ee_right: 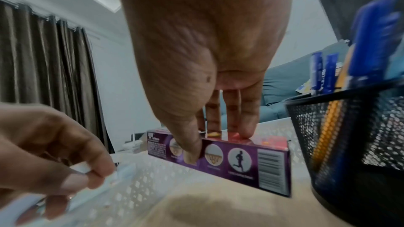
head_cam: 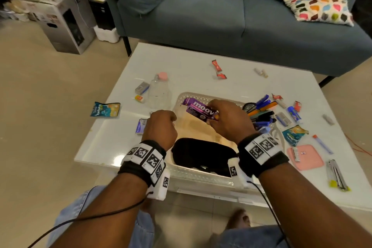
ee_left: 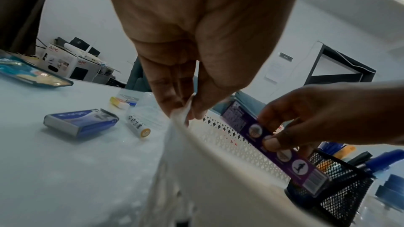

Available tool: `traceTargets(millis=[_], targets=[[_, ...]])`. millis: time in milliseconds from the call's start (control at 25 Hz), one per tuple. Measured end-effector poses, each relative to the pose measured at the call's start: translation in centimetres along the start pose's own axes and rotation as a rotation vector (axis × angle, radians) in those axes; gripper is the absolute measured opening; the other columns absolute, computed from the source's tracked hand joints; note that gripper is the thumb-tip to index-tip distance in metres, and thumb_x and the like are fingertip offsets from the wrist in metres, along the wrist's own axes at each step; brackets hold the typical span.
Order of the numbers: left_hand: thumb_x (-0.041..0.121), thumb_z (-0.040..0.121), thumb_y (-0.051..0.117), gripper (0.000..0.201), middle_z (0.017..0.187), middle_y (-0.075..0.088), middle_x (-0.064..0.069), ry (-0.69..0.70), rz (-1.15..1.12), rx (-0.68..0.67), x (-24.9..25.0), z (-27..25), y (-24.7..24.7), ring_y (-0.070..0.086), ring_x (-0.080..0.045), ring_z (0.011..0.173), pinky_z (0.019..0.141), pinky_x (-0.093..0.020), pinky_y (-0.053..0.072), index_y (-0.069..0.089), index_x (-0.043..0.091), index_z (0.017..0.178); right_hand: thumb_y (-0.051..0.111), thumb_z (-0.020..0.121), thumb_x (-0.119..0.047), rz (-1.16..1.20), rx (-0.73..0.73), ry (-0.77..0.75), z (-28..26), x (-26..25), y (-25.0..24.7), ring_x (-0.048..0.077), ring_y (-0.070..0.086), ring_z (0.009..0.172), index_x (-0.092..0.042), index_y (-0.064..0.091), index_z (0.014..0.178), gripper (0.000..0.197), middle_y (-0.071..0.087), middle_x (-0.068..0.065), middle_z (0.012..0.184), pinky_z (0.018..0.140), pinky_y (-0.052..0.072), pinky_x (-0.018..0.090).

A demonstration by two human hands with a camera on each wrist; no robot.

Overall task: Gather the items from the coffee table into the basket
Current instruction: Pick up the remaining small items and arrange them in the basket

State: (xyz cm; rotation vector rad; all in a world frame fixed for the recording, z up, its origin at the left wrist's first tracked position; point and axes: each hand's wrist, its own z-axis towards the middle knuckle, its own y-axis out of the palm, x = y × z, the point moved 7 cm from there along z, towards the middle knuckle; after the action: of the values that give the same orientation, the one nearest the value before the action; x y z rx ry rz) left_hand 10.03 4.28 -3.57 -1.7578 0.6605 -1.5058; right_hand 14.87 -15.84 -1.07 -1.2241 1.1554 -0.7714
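Note:
A white lattice basket [head_cam: 193, 94] stands mid-table. My left hand [head_cam: 161, 125] pinches its left rim [ee_left: 207, 144] between thumb and fingers [ee_left: 166, 96]. My right hand [head_cam: 223, 119] holds a purple "moov" box [head_cam: 201, 109] over the basket's far half, thumb on one long face and fingers on the other [ee_right: 218, 141]. The box [ee_right: 240, 161] hangs tilted, just above the basket floor. Inside the basket lie a black soft item [head_cam: 203, 153] at the near end and a black mesh pen holder [ee_right: 349, 135] with blue and orange pens at the right.
Loose items lie on the white table [head_cam: 241, 86]. They include a clear bottle with a pink cap [head_cam: 159, 90], a teal sachet [head_cam: 105, 109], a small blue box [ee_left: 80, 122], a battery [ee_left: 140, 127], a pink pouch [head_cam: 305, 156] and red wrappers [head_cam: 217, 66]. A blue sofa [head_cam: 221, 16] stands behind.

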Motion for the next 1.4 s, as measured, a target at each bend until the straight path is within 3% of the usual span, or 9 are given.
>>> traceTargets(millis=[200, 400, 520, 640, 760, 840, 960, 1160, 1400], targets=[[0.000, 0.088, 0.061, 0.031, 0.119, 0.071, -0.006, -0.027, -0.081, -0.001, -0.7, 0.2, -0.1, 0.067, -0.024, 0.110, 0.098, -0.037, 0.054, 0.074, 0.015, 0.111, 0.073, 0.088, -0.031, -0.218, -0.150, 0.053, 5.9, -0.9, 2.1, 0.030, 0.067, 0.104, -0.025, 0.068, 0.120, 0.033, 0.069, 0.007, 0.114, 0.082, 0.054, 0.038], [0.002, 0.085, 0.065, 0.025, 0.116, 0.069, -0.006, -0.018, -0.079, -0.022, -0.8, 0.7, -0.4, 0.066, -0.024, 0.107, 0.095, -0.034, 0.053, 0.074, 0.018, 0.103, 0.074, 0.085, -0.024, -0.184, -0.127, 0.047, 6.9, -0.9, 4.2, 0.027, 0.067, 0.103, -0.027, 0.072, 0.114, 0.029, 0.070, 0.003, 0.112, 0.075, 0.049, 0.032], [0.003, 0.085, 0.067, 0.021, 0.112, 0.070, -0.005, -0.012, -0.071, -0.043, -0.8, 0.8, -0.4, 0.067, -0.024, 0.104, 0.093, -0.033, 0.054, 0.074, 0.018, 0.098, 0.078, 0.083, -0.028, -0.123, -0.123, 0.077, 6.4, -0.5, 4.1, 0.028, 0.061, 0.118, -0.025, 0.065, 0.132, 0.051, 0.066, 0.005, 0.126, 0.090, 0.052, 0.038], [0.015, 0.086, 0.074, 0.012, 0.108, 0.071, -0.003, -0.003, -0.076, -0.066, -0.5, 0.7, -0.5, 0.067, -0.022, 0.101, 0.090, -0.031, 0.053, 0.073, 0.018, 0.097, 0.079, 0.083, -0.034, 0.034, -0.019, 0.099, 4.3, -0.4, 1.7, 0.028, 0.057, 0.124, -0.021, 0.060, 0.136, 0.058, 0.063, 0.006, 0.131, 0.100, 0.050, 0.042], [0.031, 0.084, 0.078, 0.021, 0.108, 0.072, -0.001, -0.002, -0.113, -0.058, -0.4, 0.8, -1.0, 0.066, -0.019, 0.102, 0.092, -0.031, 0.051, 0.073, 0.018, 0.100, 0.075, 0.086, -0.039, 0.228, 0.137, 0.097, -0.3, -0.2, -0.8, 0.021, 0.067, 0.102, -0.021, 0.068, 0.120, 0.039, 0.072, 0.000, 0.114, 0.091, 0.055, 0.040], [0.035, 0.083, 0.079, 0.032, 0.107, 0.072, -0.001, 0.004, -0.159, -0.039, -0.4, 1.1, -1.6, 0.065, -0.018, 0.103, 0.094, -0.032, 0.052, 0.071, 0.017, 0.108, 0.074, 0.086, -0.046, 0.230, 0.011, 0.093, -3.8, 0.0, -0.1, 0.014, 0.068, 0.093, -0.028, 0.069, 0.116, 0.035, 0.071, -0.008, 0.106, 0.085, 0.058, 0.039], [0.038, 0.082, 0.080, 0.042, 0.103, 0.067, 0.004, -0.016, -0.190, 0.026, -1.3, 2.2, -3.6, 0.063, -0.014, 0.099, 0.088, -0.024, 0.046, 0.066, 0.016, 0.115, 0.074, 0.087, -0.045, 0.177, -0.313, 0.072, -7.8, 0.9, 3.7, 0.013, 0.065, 0.106, -0.033, 0.069, 0.121, 0.037, 0.067, -0.008, 0.117, 0.091, 0.056, 0.035], [0.043, 0.083, 0.078, 0.042, 0.120, 0.066, -0.010, -0.001, 0.096, 0.033, -1.9, 9.4, -5.7, 0.060, -0.027, 0.113, 0.095, -0.034, 0.046, 0.067, 0.012, 0.110, 0.073, 0.089, -0.036, 0.146, -0.336, 0.045, -8.2, 3.1, 6.3, 0.017, 0.058, 0.114, -0.032, 0.067, 0.126, 0.038, 0.061, -0.005, 0.120, 0.088, 0.045, 0.025], [0.062, 0.079, 0.073, 0.086, 0.153, 0.041, -0.015, -0.136, 0.355, -0.112, -3.7, 17.2, -3.1, 0.044, -0.036, 0.138, 0.114, -0.044, 0.037, 0.042, 0.023, 0.149, 0.072, 0.086, -0.047, 0.109, -0.307, 0.046, -7.1, 2.8, 7.0, 0.020, 0.060, 0.103, -0.030, 0.067, 0.114, 0.033, 0.061, -0.003, 0.110, 0.083, 0.050, 0.032]])
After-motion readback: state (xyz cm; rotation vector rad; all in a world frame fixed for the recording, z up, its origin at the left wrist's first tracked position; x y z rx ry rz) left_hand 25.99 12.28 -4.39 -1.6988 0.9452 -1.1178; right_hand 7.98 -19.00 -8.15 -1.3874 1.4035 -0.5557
